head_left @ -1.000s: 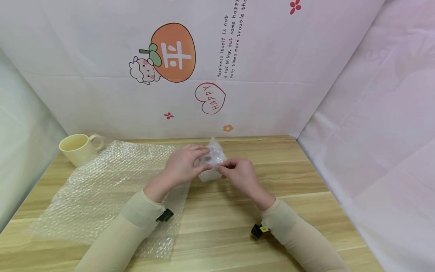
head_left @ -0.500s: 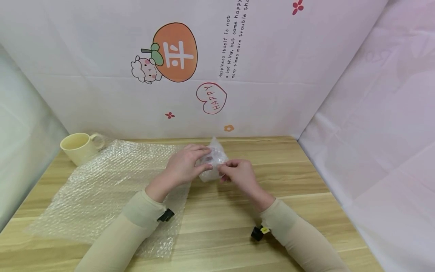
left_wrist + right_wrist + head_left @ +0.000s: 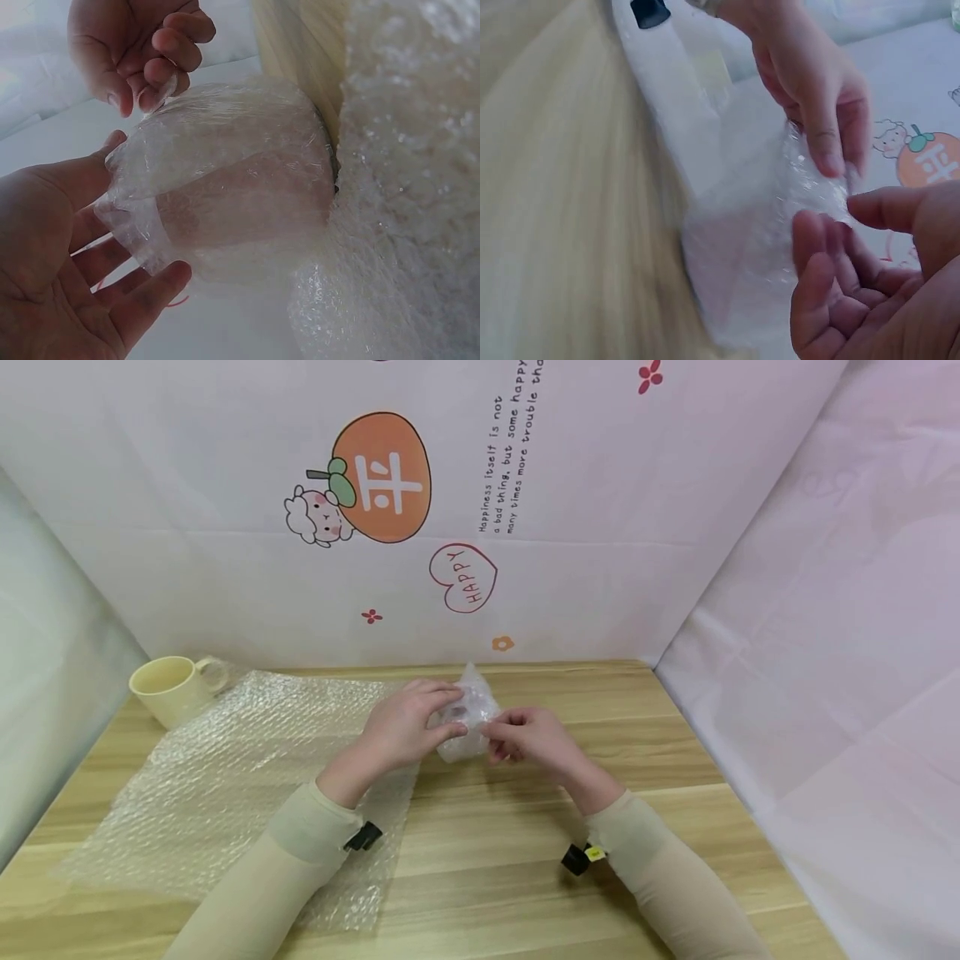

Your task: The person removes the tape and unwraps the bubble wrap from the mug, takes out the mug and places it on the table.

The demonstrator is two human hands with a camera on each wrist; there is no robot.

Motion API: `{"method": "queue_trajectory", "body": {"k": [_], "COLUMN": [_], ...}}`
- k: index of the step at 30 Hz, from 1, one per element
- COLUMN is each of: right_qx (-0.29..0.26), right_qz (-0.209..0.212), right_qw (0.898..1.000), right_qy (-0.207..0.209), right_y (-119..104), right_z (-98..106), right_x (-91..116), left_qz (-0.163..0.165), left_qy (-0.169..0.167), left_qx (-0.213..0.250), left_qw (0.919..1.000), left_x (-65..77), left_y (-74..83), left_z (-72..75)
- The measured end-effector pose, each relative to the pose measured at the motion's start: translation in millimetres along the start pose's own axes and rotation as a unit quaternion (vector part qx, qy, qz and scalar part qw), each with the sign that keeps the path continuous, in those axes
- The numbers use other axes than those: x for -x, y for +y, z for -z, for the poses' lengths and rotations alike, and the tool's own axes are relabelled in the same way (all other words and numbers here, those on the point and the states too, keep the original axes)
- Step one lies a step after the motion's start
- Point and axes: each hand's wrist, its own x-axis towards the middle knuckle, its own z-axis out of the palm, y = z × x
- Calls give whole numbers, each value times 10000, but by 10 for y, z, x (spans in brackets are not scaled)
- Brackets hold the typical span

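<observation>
A bundle in clear bubble wrap (image 3: 468, 722) stands on the table near the back edge. Through the layers a pinkish, round-sided object (image 3: 247, 195) shows dimly; its kind is hidden. My left hand (image 3: 408, 718) grips the top of the bundle, thumb on one side and fingers on the other, as the left wrist view shows. On the bundle's right side my right hand (image 3: 532, 739) pinches a small twisted bit of the wrap between thumb and forefinger. Its other fingers are curled (image 3: 840, 292).
A large flat sheet of bubble wrap (image 3: 247, 777) covers the left of the wooden table (image 3: 600, 877), partly under my left forearm. A pale yellow mug (image 3: 168, 689) stands at the back left, touching the sheet's corner. A printed white cloth (image 3: 600, 527) rises behind the table.
My right wrist and forearm have shifted slightly right and turned a little, the fingertips staying at the wrap. The left hand and the bundle keep their place.
</observation>
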Motion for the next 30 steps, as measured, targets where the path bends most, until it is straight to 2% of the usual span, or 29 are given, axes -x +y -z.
{"method": "queue_trajectory", "body": {"k": [4,10,12,13,15,16,19,21,24,30], "right_qx": [812,1090,1291,1500,2123,2490,3368,3593,3683,3891], "right_qz": [326,438,667,895,1576,2001,3282,3909,4428,5057], "right_qw": [9962,9931,9892,9841,9629,9455,8773,8409,8091,7596], "right_qy": [-5,15,191,310,534,638,956,1051,1169,1262], "right_y": [-17,-20,-19,-14,12,28,96,146,196,236], "right_z": [67,125,128,126,114,105,78,65,55,58], "right_x": [7,-2,2,2,-11,-22,-75,-117,-154,-206], "left_qz": [-17,-7,-16,-20,-28,-32,-49,-52,-56,-51], "left_qy": [19,28,33,39,55,66,89,88,71,69], "left_qx": [10,21,30,37,40,39,19,-9,-26,1], "left_qw": [10000,10000,10000,10000,10000,10000,9999,9999,10000,10000], "left_x": [3,1,-1,-1,-1,-1,-1,0,1,3], "left_y": [-11,-26,-25,-23,-23,-23,-24,-24,-23,-24], "left_z": [-7,-16,-18,-17,-17,-16,-15,-13,-11,-13]}}
